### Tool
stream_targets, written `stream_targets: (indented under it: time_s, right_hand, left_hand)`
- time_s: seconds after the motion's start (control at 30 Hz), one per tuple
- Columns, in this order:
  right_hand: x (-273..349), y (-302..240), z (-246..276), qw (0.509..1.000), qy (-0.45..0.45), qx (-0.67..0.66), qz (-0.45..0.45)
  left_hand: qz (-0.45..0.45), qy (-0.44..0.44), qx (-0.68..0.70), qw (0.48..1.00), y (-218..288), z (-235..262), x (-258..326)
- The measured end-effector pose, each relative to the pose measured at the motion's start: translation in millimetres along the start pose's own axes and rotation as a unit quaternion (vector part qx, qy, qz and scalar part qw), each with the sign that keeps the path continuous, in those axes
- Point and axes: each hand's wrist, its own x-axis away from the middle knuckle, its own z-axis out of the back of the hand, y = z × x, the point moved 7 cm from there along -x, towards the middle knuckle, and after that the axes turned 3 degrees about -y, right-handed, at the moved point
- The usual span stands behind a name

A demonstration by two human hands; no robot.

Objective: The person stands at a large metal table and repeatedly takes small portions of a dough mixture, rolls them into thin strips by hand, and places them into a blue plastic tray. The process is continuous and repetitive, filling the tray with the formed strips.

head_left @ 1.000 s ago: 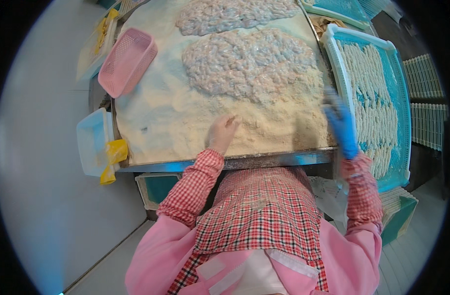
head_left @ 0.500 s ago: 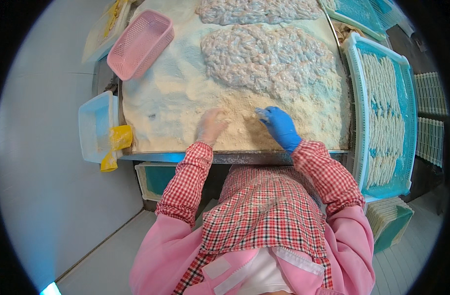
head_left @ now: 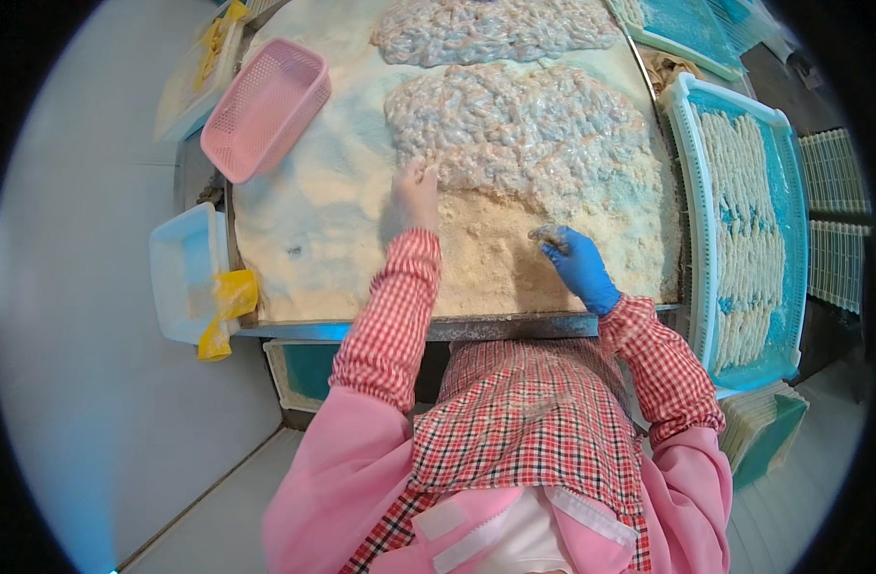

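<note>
A wide heap of wet, pale pinkish raw meat strips (head_left: 514, 124) lies on a layer of cream-coloured crumbs (head_left: 313, 258) covering the worktable. My left hand (head_left: 417, 194), in a thin clear-looking glove, reaches to the heap's near left edge with its fingers pinched together; what they hold is hidden. Over the bare crumbs in front of the heap is my right hand (head_left: 583, 270) in a blue glove. Its fingers are curled, and something crumb-coated shows at their tips, too indistinct to tell a piece from caked crumbs.
To the right stands a blue-lined tray (head_left: 794, 239) with rows of coated strips. A pink perforated basket (head_left: 266, 110) rests at the far left of the table. Beside the left edge is a pale blue tub (head_left: 184, 277) with a yellow cloth-like piece (head_left: 233, 295). Another meat heap (head_left: 495, 31) lies beyond.
My left hand has gone forward from the near crumbs to the heap's edge. My right hand has shifted to the right, away from the left one. The whole view has tilted slightly.
</note>
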Motion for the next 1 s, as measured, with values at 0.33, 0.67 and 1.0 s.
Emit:
stream_targets:
  time_s: [0.33,0.67,1.0]
  right_hand:
    - [-6.5,26.2,-2.7,0.980,0.015,-0.191,-0.061]
    - [-24.3,-32.8,-91.9,0.854,-0.036,0.460,0.240]
    - [-31.8,-20.7,8.3,0.993,0.074,-0.094,0.022]
  left_hand:
    - [-0.345,-0.224,-0.158,0.898,-0.4,24.5,65.4]
    - [-0.064,-0.135,-0.247,0.957,-60.1,34.0,95.2]
    - [-0.132,-0.280,-0.246,0.918,-71.9,60.5,94.4]
